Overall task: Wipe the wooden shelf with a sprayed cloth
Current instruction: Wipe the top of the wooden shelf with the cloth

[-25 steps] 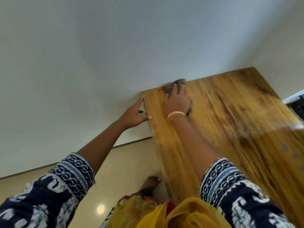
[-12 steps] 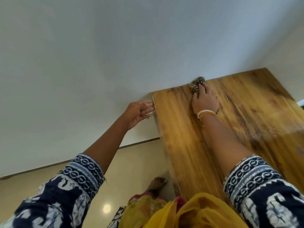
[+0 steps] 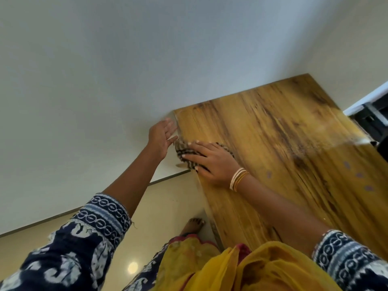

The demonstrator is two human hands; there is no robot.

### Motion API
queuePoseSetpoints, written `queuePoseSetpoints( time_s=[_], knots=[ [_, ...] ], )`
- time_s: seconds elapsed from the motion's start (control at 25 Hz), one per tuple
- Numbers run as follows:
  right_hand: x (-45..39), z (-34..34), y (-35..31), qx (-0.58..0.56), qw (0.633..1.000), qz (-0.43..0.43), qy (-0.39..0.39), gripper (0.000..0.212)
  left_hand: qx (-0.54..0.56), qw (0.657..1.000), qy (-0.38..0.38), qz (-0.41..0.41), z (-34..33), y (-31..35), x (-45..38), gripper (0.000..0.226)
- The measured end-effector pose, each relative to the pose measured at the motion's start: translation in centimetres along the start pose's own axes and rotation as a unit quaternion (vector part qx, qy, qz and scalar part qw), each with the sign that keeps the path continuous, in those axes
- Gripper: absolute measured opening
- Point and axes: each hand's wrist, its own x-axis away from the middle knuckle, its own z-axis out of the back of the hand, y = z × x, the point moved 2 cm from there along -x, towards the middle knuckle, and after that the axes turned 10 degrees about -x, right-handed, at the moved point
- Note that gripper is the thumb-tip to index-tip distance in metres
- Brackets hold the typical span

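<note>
The wooden shelf [image 3: 283, 148] is a glossy yellow-brown top with dark grain streaks, set against the white wall. My right hand [image 3: 212, 160] lies flat with fingers spread on a brown checked cloth [image 3: 184, 150], pressing it onto the shelf's left edge. Most of the cloth is hidden under that hand; part of it hangs over the edge. My left hand [image 3: 162, 138] is held open just off the shelf's left side, fingers straight, palm facing the cloth.
The white wall [image 3: 147, 59] runs behind and to the left of the shelf. A dark unit with a white edge [image 3: 371, 114] stands at the right. Below are a beige floor [image 3: 163, 217] and my bare foot [image 3: 193, 225].
My right hand has swept the cloth from the back edge by the wall forward and left to the shelf's left edge. My left hand has opened beside that edge.
</note>
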Motion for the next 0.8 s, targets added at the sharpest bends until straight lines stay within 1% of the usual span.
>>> queuePoseSetpoints(
  time_s=[0.04,0.08,0.12,0.16,0.2,0.24,0.28,0.36,0.4,0.44,0.48,0.52,0.6,0.64,0.68,0.72,0.76,0.8],
  knots=[
    [1.1,0.4,0.7,0.011,1.000,0.019,-0.020,0.049,-0.053,0.996,0.053,-0.038,-0.4,0.0,0.3,0.037],
    [1.8,1.3,2.2,0.025,0.999,0.012,-0.020,0.049,-0.145,0.979,0.104,-0.101,-0.8,0.2,0.7,0.036],
    [2.6,2.6,4.4,0.028,0.999,-0.027,0.000,0.050,-0.260,0.938,0.131,-0.186,-1.3,0.2,1.0,0.037],
    [3.6,4.0,7.2,0.026,0.995,-0.094,0.035,0.051,-0.360,0.885,0.121,-0.268,-1.9,0.1,1.3,0.037],
    [5.1,5.3,10.5,0.024,0.980,-0.181,0.079,0.051,-0.433,0.836,0.086,-0.325,-2.6,-0.2,1.3,0.037],
    [7.2,6.7,13.7,0.030,0.955,-0.272,0.115,0.051,-0.484,0.802,0.037,-0.347,-3.2,-0.5,1.1,0.039],
    [9.7,7.7,16.5,0.041,0.924,-0.357,0.129,0.053,-0.521,0.778,-0.014,-0.352,-3.7,-0.8,0.7,0.042],
    [14.0,9.1,19.9,0.030,0.860,-0.496,0.116,0.056,-0.577,0.733,-0.096,-0.348,-4.5,-1.0,0.1,0.047],
    [14.6,9.4,20.4,0.021,0.833,-0.541,0.115,0.057,-0.601,0.710,-0.116,-0.347,-4.7,-0.8,-0.2,0.050],
    [13.9,9.5,20.0,0.019,0.816,-0.565,0.121,0.057,-0.621,0.692,-0.126,-0.344,-4.8,-0.5,-0.6,0.052],
    [12.5,9.2,18.9,0.022,0.817,-0.560,0.132,0.057,-0.636,0.679,-0.133,-0.342,-4.8,-0.3,-1.0,0.053],
    [10.7,8.7,17.3,0.034,0.840,-0.521,0.144,0.056,-0.643,0.670,-0.139,-0.343,-4.9,0.0,-1.3,0.054],
    [6.9,6.7,11.9,0.037,0.916,-0.369,0.155,0.051,-0.643,0.663,-0.143,-0.356,-5.5,0.5,-2.0,0.053],
    [5.8,5.1,8.6,0.030,0.948,-0.283,0.143,0.048,-0.641,0.658,-0.142,-0.368,-6.1,0.8,-2.2,0.053],
    [5.4,3.3,5.5,0.033,0.972,-0.202,0.117,0.047,-0.644,0.649,-0.140,-0.380,-6.8,0.9,-2.5,0.053],
    [5.6,2.2,3.2,0.029,0.986,-0.141,0.082,0.046,-0.648,0.637,-0.141,-0.392,-7.8,1.0,-2.6,0.053],
    [6.0,1.9,2.5,0.027,0.993,-0.099,0.061,0.046,-0.650,0.627,-0.147,-0.403,-8.9,0.9,-2.8,0.054],
    [6.4,2.2,3.5,0.031,0.995,-0.075,0.063,0.045,-0.652,0.617,-0.158,-0.413,-10.3,0.7,-2.8,0.055]
  ],
)
